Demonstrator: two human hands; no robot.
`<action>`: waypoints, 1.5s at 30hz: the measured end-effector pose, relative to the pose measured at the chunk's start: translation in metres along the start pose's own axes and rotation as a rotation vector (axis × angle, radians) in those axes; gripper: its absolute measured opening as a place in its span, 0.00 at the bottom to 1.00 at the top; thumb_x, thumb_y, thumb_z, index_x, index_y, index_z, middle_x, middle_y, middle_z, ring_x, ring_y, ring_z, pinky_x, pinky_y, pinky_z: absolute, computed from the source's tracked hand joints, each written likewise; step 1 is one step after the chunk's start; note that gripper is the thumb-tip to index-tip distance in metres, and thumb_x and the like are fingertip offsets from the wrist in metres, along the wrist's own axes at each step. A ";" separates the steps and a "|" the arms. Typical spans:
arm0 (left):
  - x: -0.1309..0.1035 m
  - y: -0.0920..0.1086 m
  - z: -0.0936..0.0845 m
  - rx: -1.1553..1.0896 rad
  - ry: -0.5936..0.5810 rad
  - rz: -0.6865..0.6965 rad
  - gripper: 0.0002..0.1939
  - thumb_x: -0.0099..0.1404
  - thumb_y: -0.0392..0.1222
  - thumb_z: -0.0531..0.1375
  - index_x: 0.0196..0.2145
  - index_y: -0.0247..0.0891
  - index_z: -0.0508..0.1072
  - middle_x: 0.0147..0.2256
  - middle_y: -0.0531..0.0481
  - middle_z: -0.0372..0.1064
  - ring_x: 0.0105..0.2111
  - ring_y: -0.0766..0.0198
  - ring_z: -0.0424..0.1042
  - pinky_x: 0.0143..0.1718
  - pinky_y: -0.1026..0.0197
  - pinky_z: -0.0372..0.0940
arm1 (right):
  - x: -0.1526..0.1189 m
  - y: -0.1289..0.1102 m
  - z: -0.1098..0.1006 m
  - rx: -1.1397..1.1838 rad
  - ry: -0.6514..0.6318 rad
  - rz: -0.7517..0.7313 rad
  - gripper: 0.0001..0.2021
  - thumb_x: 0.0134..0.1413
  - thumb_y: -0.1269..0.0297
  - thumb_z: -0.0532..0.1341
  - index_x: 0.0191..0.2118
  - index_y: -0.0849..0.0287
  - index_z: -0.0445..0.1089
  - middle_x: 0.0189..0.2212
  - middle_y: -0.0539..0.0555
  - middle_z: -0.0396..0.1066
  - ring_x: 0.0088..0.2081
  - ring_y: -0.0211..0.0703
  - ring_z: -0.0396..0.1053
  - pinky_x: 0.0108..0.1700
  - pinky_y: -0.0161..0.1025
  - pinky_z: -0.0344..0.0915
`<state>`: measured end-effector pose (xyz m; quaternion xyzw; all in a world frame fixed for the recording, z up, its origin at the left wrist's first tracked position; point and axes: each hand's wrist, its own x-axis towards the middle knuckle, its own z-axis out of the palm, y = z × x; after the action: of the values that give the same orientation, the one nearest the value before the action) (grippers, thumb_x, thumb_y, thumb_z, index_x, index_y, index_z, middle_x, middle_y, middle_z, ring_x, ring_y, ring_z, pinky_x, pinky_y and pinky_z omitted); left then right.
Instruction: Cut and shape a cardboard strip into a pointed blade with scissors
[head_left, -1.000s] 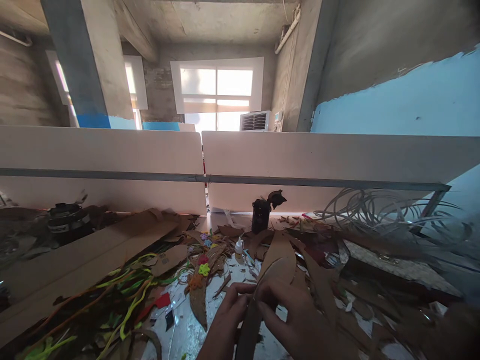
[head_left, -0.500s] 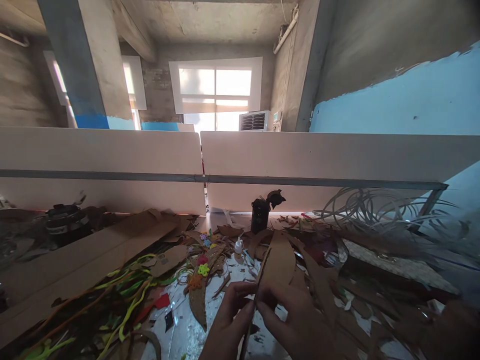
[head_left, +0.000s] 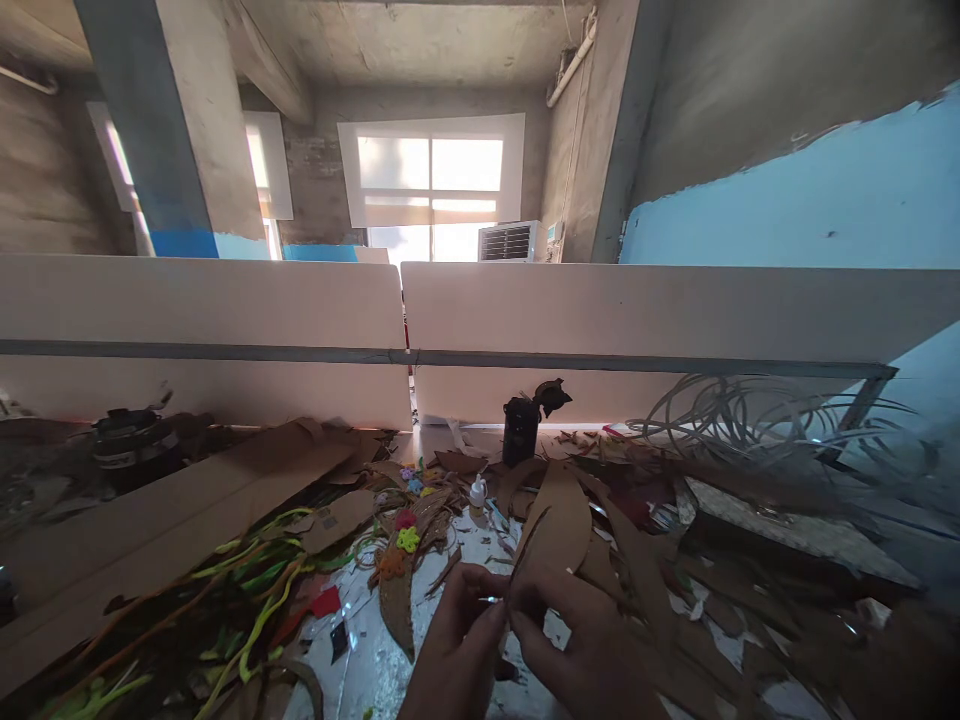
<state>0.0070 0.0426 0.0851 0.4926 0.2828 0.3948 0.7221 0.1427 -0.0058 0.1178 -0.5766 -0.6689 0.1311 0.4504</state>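
Note:
My left hand (head_left: 463, 640) and my right hand (head_left: 574, 635) meet low in the middle of the view, fingertips pinched together and nearly touching. Between them they hold the near end of a brown strip (head_left: 534, 535), which slants up and away along the left edge of a wide brown leaf-shaped piece (head_left: 566, 525). The strip's lower part is hidden by my fingers. A small white bottle (head_left: 478, 491) stands beyond my left hand. To its left lie a bright green flower shape (head_left: 407, 540) and a curved brown leaf piece (head_left: 397, 605).
A black container (head_left: 519, 432) stands at the back. Green and orange strips (head_left: 255, 590) and long cardboard (head_left: 195, 500) cover the left. Brown scraps and a patterned box (head_left: 795, 530) are on the right, with coiled pale tubing (head_left: 727, 420) behind. A white panel (head_left: 637, 310) runs across the back.
My fingertips have drawn closer together. The brown strip has shifted: its dark lower part no longer shows below my hands, and its upper part lies more over the wide leaf piece.

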 end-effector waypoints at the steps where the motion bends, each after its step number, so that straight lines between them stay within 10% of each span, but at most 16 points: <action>1: 0.001 -0.001 0.000 -0.004 -0.002 -0.002 0.16 0.58 0.56 0.63 0.36 0.43 0.67 0.35 0.52 0.67 0.33 0.61 0.66 0.29 0.64 0.62 | 0.000 0.000 0.001 -0.003 0.002 0.002 0.07 0.52 0.72 0.55 0.24 0.56 0.62 0.23 0.46 0.67 0.26 0.37 0.67 0.31 0.30 0.62; 19: 0.012 0.010 -0.004 -0.092 0.074 -0.185 0.17 0.52 0.48 0.66 0.32 0.43 0.61 0.32 0.56 0.67 0.26 0.64 0.70 0.27 0.60 0.67 | 0.001 0.005 0.003 -0.147 0.055 0.027 0.08 0.51 0.69 0.54 0.23 0.57 0.63 0.20 0.47 0.67 0.24 0.38 0.67 0.27 0.31 0.59; 45: 0.035 0.024 -0.027 -0.188 0.106 -0.110 0.18 0.46 0.42 0.71 0.33 0.41 0.68 0.25 0.53 0.73 0.36 0.48 0.77 0.35 0.55 0.68 | 0.016 0.016 -0.028 -0.283 0.165 0.089 0.06 0.48 0.67 0.57 0.23 0.56 0.65 0.18 0.46 0.66 0.22 0.38 0.64 0.24 0.32 0.56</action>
<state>-0.0032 0.0904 0.0971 0.3849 0.3087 0.4050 0.7698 0.1753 0.0034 0.1300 -0.6720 -0.6154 0.0075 0.4118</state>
